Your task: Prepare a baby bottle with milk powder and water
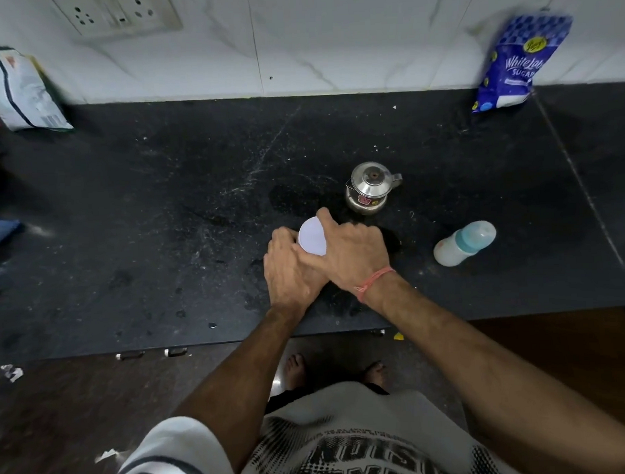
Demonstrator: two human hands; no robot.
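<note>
Your left hand [291, 269] and right hand [354, 256] meet at a white-lidded container [313, 236] on the black tabletop [162, 224], near the front edge and about centre.

Left grip: fingers curled round the container's left side, holding it. The body is mostly hidden behind your hands.

Right grip: fingers curled over the right rim of the pale round lid, thumb at the far edge. Your right wrist crosses over the left and wears a red thread band [374, 280]. Can't tell whether the lid is seated or loose.

Baby bottle [463, 244]: lying on its side on the tabletop to your right, well apart from both hands, teal collar and clear cap on, cap end pointing away to the right.

Steel pot [371, 192]: upright, lid on, just beyond the container, close to your right fingertips but not touching.

Far back against the tiled wall: blue sugar bag [514, 66] leaning at the right, a pale packet [19, 91] leaning at the left. Wall socket plate [119, 13] sits above, left of centre.
</note>
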